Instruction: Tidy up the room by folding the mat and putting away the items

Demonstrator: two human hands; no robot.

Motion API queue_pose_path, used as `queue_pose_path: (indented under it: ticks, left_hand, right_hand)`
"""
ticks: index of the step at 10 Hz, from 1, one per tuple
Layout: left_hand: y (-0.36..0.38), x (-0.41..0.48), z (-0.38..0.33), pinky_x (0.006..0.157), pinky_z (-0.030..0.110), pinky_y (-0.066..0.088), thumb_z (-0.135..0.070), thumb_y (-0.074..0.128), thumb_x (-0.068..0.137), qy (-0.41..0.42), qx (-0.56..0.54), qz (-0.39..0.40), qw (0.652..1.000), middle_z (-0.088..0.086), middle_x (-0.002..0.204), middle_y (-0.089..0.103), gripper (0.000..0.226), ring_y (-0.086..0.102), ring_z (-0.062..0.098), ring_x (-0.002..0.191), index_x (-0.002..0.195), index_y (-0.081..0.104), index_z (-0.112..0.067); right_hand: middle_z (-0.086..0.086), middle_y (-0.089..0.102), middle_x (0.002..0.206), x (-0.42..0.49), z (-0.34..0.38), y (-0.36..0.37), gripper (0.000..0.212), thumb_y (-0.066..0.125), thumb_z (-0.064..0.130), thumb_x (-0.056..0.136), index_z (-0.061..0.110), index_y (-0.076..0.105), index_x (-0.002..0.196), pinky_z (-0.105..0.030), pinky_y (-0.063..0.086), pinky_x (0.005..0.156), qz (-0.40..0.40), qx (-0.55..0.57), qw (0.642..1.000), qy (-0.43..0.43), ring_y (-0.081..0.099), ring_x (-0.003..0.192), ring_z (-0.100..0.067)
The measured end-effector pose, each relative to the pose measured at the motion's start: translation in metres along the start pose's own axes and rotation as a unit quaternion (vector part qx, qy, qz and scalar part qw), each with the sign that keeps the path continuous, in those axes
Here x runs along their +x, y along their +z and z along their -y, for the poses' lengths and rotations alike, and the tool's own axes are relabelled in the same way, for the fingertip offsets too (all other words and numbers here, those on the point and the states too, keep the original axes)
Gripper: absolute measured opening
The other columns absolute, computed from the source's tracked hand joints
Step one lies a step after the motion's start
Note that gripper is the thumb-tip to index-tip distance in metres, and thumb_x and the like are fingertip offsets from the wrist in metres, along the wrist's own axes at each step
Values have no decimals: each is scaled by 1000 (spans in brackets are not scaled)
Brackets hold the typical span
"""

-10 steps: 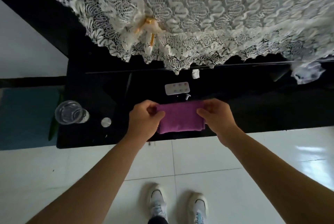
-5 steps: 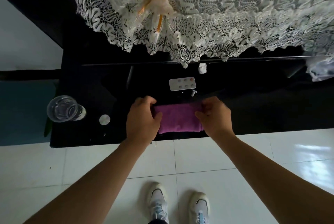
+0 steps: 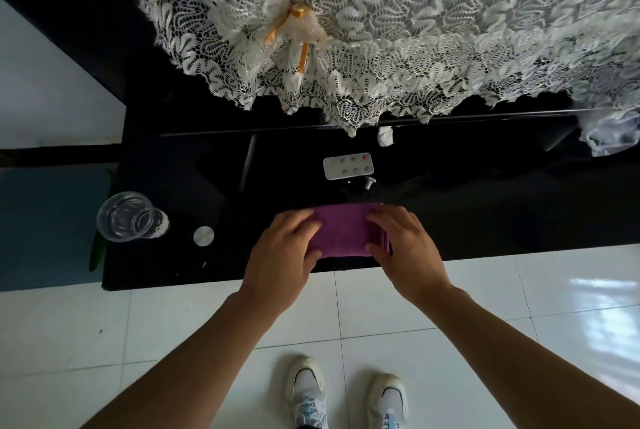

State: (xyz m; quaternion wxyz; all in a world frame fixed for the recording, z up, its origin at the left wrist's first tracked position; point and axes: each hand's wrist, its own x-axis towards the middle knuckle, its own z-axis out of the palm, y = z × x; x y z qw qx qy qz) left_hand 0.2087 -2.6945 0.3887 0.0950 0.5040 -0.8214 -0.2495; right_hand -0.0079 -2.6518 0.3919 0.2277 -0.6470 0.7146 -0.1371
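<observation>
We see the folded purple mat (image 3: 343, 234) lying flat near the front edge of the black table (image 3: 502, 213), its long axis running left to right, with the left hand (image 3: 284, 255) clasping its left end and the right hand (image 3: 405, 248) clasping its layered right end.

The mat (image 3: 341, 231) is lying on the tabletop (image 3: 485, 213) near its front edge, with my left hand (image 3: 280, 255) gripping the mat's left end and my right hand (image 3: 405, 248) its right end. The remote (image 3: 348, 166) is sitting just behind the mat, the glass (image 3: 128, 217) is standing well to the mat's left, and my shoes (image 3: 306, 390) are standing before it on the floor (image 3: 138, 342).
</observation>
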Motion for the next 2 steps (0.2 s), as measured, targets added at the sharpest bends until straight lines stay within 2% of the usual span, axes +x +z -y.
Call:
queue_pose_path:
  ticks: [1, 2]
  left_hand:
    - [-2, 1, -2, 103, 42, 50, -22, 79, 83, 3, 0, 7, 1000, -2, 139, 58, 48, 51, 21, 129, 128, 66, -14]
    - [-14, 1, -10, 113, 30, 39, -27, 73, 89, -76, -83, -7, 994, -2, 142, 55, 48, 46, 16, 133, 134, 62, -15]
  right_hand:
    - [-4, 59, 133, -2, 1, -2, 53, 81, 13, 80, 13, 63, 129, -42, 56, 92, 0, -2, 1000, -5, 57, 117, -27]
    - [-4, 61, 130, -4, 8, -12, 47, 77, 10, 83, 12, 63, 128, -31, 51, 94, -50, 42, 998, 20, 58, 117, -25]
